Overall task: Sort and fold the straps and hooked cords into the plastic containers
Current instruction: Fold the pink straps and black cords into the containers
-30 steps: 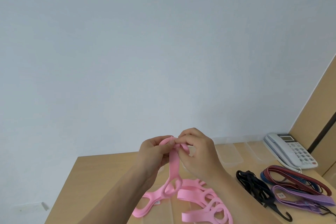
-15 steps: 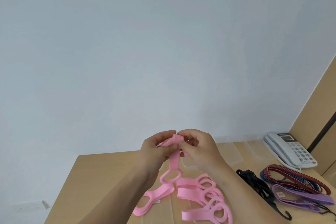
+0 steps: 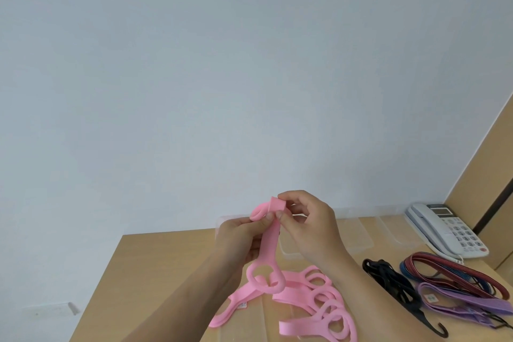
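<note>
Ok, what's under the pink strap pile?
A clear lid on the table lies under the pink strap; how far it extends beneath is covered.

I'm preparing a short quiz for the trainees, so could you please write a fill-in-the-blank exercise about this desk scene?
1. Both hands, the left hand and the right hand, pinch a strap whose colour is ____.
2. The black cord lying on the table ends in a ____.
3. At the table's far right corner sits a white ____.

Missing words: pink; hook; telephone
</note>
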The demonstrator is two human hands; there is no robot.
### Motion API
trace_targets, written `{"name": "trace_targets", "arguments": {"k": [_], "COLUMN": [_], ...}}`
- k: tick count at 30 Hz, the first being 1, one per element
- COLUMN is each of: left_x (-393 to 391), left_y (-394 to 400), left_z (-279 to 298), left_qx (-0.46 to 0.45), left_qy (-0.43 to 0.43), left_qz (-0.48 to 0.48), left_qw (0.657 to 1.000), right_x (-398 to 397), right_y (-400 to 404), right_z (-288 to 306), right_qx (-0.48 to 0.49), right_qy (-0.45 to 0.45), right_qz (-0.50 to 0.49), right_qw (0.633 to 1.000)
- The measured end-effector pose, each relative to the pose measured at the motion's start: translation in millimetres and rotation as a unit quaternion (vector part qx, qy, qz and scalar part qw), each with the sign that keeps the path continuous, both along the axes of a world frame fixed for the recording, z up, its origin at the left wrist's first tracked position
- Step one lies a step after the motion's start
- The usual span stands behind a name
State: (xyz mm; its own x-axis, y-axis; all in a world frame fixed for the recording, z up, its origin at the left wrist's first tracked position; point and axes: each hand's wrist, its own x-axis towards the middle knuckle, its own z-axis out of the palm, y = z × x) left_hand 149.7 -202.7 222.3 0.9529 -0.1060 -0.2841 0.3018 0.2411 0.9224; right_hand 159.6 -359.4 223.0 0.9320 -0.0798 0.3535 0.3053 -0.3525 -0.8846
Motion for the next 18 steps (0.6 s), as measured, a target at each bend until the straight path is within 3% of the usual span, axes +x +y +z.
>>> {"name": "trace_targets", "arguments": {"k": [8, 18], "left_x": [-3.4, -6.0], "left_y": [-2.5, 1.8], "left_z": [1.1, 4.4], "left_qx": [-0.053, -0.030], "left_qy": [0.049, 0.009], "left_qz": [0.005, 0.005], "left_qw": [0.997, 1.000], "right_x": [-2.2, -4.9], "right_y": [2.9, 0.4], "right_z": [-0.1, 1.2], "right_qx": [-0.038, -0.007], "right_qy": [-0.050, -0.050], "right_qz": [-0.019, 0.002], "right_qw": [0.998, 0.999]}}
